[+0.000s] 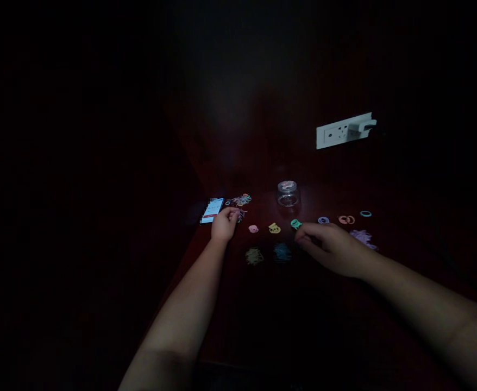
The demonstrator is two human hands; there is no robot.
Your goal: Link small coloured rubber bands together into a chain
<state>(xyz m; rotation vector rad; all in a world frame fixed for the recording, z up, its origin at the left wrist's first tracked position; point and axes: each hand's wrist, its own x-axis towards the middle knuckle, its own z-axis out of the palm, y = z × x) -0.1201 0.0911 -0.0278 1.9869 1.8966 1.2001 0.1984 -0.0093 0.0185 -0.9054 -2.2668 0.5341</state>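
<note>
The scene is very dark. My left hand (224, 224) rests on a dark reddish table (263, 293), fingers curled at the edge of a mixed pile of small coloured rings (240, 201), beside a lit phone (212, 210). My right hand (332, 247) reaches left, its fingertips pinched at a green ring (295, 223). Sorted little groups lie between and around the hands: pink (253, 228), yellow (274, 228), olive (254, 256), blue (282, 252), purple (323, 220), orange (346, 219) and teal (365, 213). A pale lilac heap (363, 237) lies behind my right wrist.
A small clear jar (288, 194) with a patterned lid stands at the back of the table. On the wall to the right is a white socket strip (342, 131) with a plug in it. Everything else is in darkness.
</note>
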